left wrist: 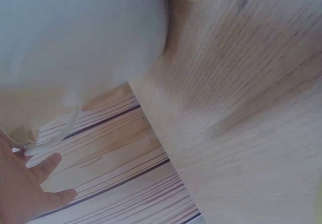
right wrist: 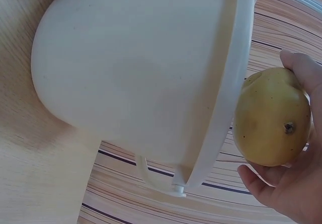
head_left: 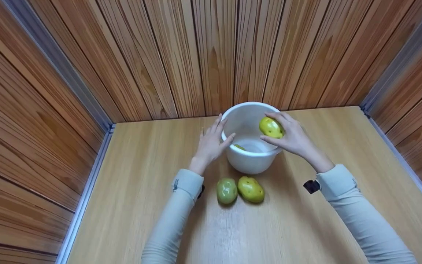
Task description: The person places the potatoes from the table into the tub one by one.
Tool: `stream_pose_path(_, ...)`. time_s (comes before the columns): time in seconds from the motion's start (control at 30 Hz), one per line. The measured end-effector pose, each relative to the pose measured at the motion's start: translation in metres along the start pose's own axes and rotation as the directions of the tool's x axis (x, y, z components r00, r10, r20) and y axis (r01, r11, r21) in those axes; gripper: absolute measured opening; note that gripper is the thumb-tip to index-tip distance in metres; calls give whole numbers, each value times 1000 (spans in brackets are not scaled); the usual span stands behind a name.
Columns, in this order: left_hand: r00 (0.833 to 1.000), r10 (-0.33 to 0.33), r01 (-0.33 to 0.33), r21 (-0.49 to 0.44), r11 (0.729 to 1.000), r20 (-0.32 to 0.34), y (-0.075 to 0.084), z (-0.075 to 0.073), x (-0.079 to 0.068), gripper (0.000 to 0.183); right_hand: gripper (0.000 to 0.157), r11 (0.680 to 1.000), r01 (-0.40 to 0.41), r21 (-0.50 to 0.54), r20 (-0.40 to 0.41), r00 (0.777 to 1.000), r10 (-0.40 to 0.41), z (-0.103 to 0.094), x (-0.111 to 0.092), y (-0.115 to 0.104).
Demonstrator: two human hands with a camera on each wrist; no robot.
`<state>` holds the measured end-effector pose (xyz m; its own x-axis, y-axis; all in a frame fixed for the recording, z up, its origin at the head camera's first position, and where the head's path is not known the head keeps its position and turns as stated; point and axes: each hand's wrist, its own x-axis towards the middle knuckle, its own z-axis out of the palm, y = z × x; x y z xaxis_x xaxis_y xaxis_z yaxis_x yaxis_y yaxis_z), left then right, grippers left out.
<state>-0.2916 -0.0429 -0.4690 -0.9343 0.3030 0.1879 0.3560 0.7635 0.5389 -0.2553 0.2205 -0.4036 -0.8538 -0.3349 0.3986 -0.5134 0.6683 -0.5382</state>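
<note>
In the head view, the right hand (head_left: 294, 136) had a yellow fruit (head_left: 270, 127) gripped between thumb and fingers, up over the right side of the mouth of a white bucket (head_left: 251, 164), which stood upright on the desk (head_left: 141, 183). The left hand (head_left: 210, 145) was spread wide across from it, thumb over the bucket's edge, though I couldn't tell if it was really touching. A sliver of something yellow-green (head_left: 239, 147) showed down inside, and a green fruit (head_left: 227, 191) and a second yellow fruit (head_left: 251, 189) sat side by side just in front. The left wrist view was mostly bucket wall, with the left hand's fingers parted near where the thin handle (left wrist: 75, 117) joined on. The right wrist view was handier: fingers curled round the yellow fruit right by the rim, a dark spot (right wrist: 288, 128) showing on its skin. My guess: firm, fairly light, a bit slippery given that shine, maybe easy to bruise. Round the fat middle, thumb opposite the fingers, seemed the best hold.
</note>
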Motion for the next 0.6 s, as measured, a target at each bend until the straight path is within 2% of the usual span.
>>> stream_pose_path(0.6,1000,3,-3,-7,1000,-8,1,0,0,67,69,1000,-3,-17,19,1000,3,8,6,4)
